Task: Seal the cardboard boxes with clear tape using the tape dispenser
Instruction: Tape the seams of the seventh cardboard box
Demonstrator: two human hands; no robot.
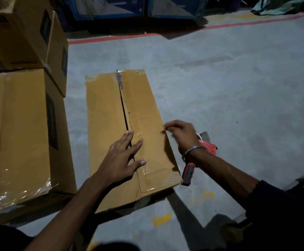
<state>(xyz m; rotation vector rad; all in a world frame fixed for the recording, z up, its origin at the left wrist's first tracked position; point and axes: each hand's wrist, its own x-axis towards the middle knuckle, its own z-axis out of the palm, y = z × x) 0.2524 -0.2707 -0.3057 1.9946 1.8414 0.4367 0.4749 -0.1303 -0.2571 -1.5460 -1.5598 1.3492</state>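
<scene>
A long cardboard box (129,127) is lying flat on the grey concrete floor (220,84), its long axis running away from the person and leaning slightly left at the far end. Its centre seam is gaping as a dark slit down the top. The left hand (124,156) is pressing flat across that seam near the close end, fingers straight and spread. The right hand (180,134) is hovering over the box's right edge, blurred, fingers curled as if pinching; whether anything is between them I cannot tell. The red tape dispenser (198,156) is lying on the floor just beside the box's right side, partly hidden under the right wrist, its handle pointing toward the person. Taped boxes (20,124) are standing stacked to the left. A red line (183,30) is crossing the floor farther off. Blue lettering along the seam is reading only in part, something like "oduns".
</scene>
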